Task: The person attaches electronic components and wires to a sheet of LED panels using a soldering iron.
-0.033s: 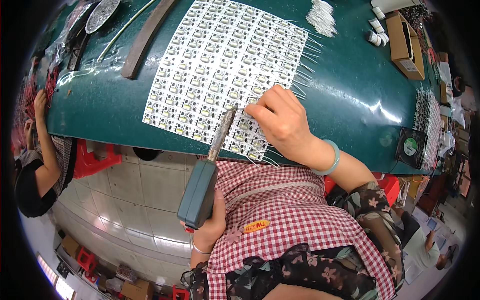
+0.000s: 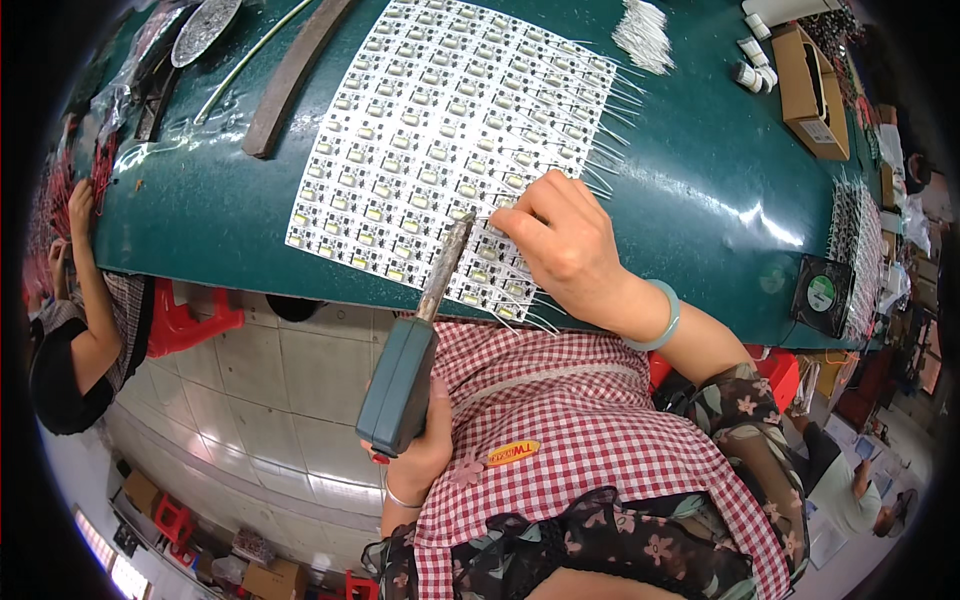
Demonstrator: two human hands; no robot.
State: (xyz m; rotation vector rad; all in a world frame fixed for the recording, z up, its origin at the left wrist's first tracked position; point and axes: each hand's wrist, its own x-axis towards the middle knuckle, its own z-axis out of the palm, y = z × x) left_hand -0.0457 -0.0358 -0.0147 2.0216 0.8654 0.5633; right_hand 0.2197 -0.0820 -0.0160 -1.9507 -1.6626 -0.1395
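Note:
A white panel of small LED circuit boards [image 2: 375, 140] lies on the green table. Thin white wires [image 2: 607, 155] stick out along its right side. My left hand [image 2: 430, 440] is wrapped round the grey-green handle of a soldering iron [image 2: 395, 385]. The iron's dark tip rests at or just over the panel, in its lower middle. Close to the right of that tip, my right hand [image 2: 565, 240] is closed in a pinch at the board. Whatever lies between its fingertips is too small and hidden to make out.
A heap of white wires [image 2: 643, 38] lies beyond the panel. At the far right stand small white bottles [image 2: 750, 60], a cardboard box [image 2: 810, 95] and a black fan-like device [image 2: 822, 295]. A dark bar [image 2: 290, 85] lies left of the panel. Another person's hand [image 2: 80, 208] handles red wires at left.

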